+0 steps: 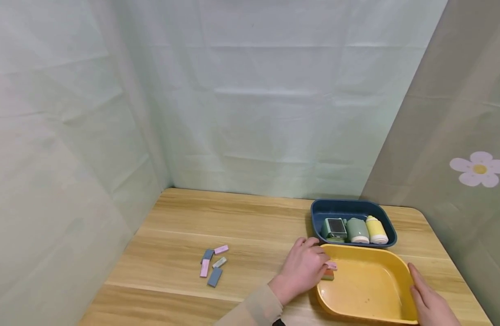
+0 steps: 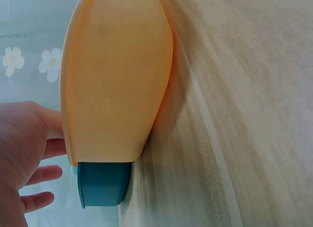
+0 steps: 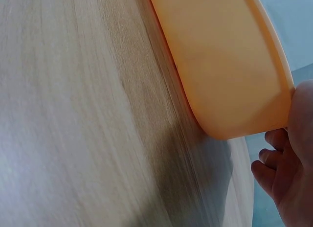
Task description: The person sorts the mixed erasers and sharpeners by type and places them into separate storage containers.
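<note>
A yellow tray (image 1: 368, 312) sits at the front right of the table. My left hand (image 1: 303, 267) reaches over its left rim and pinches a small pink block (image 1: 332, 266) just inside. Beneath that block lies an orange and green block (image 1: 328, 275). In the left wrist view, the left hand's lower fingers (image 2: 44, 174) stick out beside the tray wall, and the fingertips inside are hidden. My right hand (image 1: 431, 301) grips the tray's right rim, thumb over the edge; in the right wrist view its fingers (image 3: 274, 163) curl below the rim.
Behind the yellow tray stands a dark blue tray (image 1: 348, 206) with a green boxy item (image 1: 334, 228), a grey-green container (image 1: 358, 230) and a yellow bottle (image 1: 376, 229). Left on the wooden table lie several small blocks, among them a blue block (image 1: 214, 277) and a pink block (image 1: 204, 268).
</note>
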The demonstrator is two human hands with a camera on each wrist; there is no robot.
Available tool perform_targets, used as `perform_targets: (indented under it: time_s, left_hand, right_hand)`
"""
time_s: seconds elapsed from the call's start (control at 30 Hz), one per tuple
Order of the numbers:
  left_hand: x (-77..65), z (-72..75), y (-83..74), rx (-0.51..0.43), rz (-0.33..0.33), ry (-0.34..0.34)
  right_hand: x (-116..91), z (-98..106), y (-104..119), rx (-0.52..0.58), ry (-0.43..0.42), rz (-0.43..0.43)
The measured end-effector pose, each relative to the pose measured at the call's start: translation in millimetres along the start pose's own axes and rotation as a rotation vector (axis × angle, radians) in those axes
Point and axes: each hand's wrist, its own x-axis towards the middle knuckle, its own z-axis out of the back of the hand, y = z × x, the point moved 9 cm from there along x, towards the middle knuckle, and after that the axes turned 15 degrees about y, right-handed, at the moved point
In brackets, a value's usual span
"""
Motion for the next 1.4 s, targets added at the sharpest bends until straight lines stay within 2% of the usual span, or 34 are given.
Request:
perform_targets:
  time_s: [0.37,0.9,1.2,1.4]
  left_hand:
    - [-1.9,-0.9,7.0,-0.027,0.017,0.01]
    - [-10.5,10.3,16.1,-0.081,0.019,-0.061]
    - [-14.7,17.2,19.2,-0.103,0.012,-0.11]
    - [-16.2,21.4,24.0,-0.127,0.037,-0.098]
  right_hand:
    - [1.2,-0.2,-1.7,0.007,0.014,-0.012]
    - [0.7,-0.8,0.3,-0.02,0.01,-0.009]
    - [-0.3,-3.2,-0.4,0.011,0.019,-0.021]
    - [1.2,-2.6,-3.0,0.036,0.023,-0.03]
